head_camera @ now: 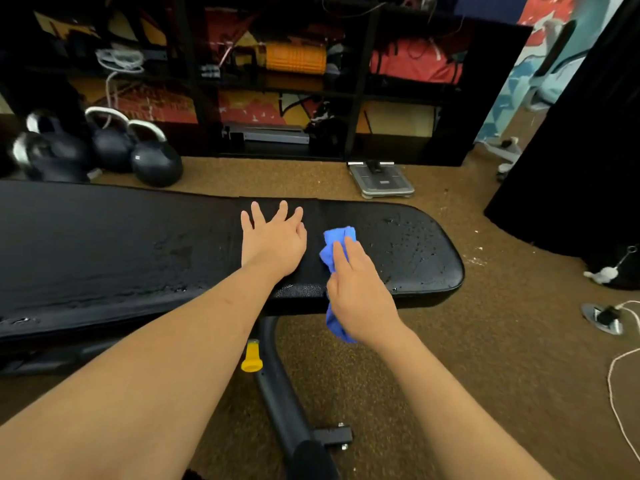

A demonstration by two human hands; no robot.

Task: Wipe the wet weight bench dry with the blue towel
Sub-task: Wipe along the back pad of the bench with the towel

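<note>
The black padded weight bench (104, 251) runs across the view from the left edge to a rounded end at the right. Water drops glisten on its right end, and a wet streak lies along its near edge at the left. My left hand (273, 240) rests flat on the pad with the fingers spread. Just to its right, my right hand (356, 292) presses the bunched blue towel (337, 242) onto the pad; part of the towel hangs below my palm over the bench's near edge.
The bench's black frame leg (287, 393) with a yellow knob (251, 356) stands between my arms. Kettlebells (152, 157) sit on the brown carpet behind the bench at left. A scale (381, 180) lies by black shelving. A white cord (620, 393) trails at right.
</note>
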